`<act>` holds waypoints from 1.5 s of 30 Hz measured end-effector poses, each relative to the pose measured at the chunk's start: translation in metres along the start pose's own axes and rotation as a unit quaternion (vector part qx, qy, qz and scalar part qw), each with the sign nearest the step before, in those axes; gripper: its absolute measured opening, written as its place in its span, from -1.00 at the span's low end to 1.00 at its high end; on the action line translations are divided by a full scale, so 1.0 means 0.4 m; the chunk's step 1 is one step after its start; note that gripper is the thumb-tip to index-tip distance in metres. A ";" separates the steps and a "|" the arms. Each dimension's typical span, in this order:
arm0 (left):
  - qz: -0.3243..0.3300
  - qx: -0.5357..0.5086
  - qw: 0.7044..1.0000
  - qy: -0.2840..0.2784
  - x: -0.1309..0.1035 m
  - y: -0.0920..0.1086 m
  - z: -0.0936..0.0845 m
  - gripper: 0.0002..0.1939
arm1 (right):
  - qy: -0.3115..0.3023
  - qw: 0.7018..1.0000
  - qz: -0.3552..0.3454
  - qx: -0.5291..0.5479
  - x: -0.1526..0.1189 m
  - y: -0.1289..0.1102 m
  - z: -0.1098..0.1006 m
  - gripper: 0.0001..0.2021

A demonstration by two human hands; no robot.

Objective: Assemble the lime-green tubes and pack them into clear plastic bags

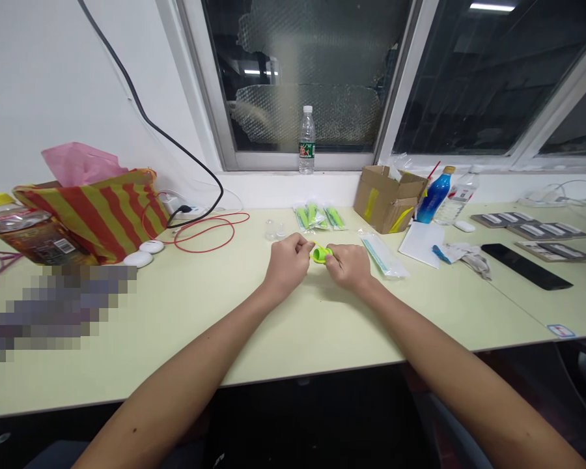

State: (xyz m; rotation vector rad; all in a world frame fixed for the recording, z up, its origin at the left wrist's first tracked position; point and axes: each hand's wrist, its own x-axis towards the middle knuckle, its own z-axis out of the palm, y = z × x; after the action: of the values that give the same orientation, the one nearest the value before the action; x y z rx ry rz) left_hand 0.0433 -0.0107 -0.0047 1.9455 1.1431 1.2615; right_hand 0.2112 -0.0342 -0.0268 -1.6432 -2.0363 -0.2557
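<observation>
A small bright green item (321,254) with a round opening is held between my two hands above the table. My left hand (289,262) pinches a thin yellow-green strip at its left side. My right hand (349,264) grips the green item from the right, thumb in front. Several bagged green items (317,216) lie on the table just beyond my hands. A clear plastic piece (275,228) sits to their left. Beside my right hand is a clear packet (383,255) with a pale strip inside.
A cardboard box (389,198), a blue bottle (435,195), a white pad (420,244) and a black phone-like slab (526,266) stand or lie at right. At left are a striped bag (97,218), a brown drink bottle (34,231) and a red cable (205,247).
</observation>
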 end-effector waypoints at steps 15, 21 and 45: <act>0.072 0.040 0.996 -0.038 0.032 0.013 0.003 -0.80 | -0.055 0.996 -0.066 0.004 -0.001 0.017 0.003 -0.54; -0.049 0.009 0.985 -0.168 0.050 0.010 -0.029 -0.75 | -0.017 0.999 -0.027 0.033 -0.006 0.014 -0.003 -0.55; -0.312 -0.230 0.847 -0.364 0.043 -0.018 -0.030 -0.79 | -0.186 0.642 0.256 0.698 0.030 -0.019 0.015 -0.68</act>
State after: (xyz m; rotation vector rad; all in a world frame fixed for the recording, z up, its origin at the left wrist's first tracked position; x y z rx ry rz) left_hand 0.0332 0.0079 0.0021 1.3088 0.8423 0.3251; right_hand 0.2008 -0.0231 -0.0246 -1.0311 -1.0771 1.5679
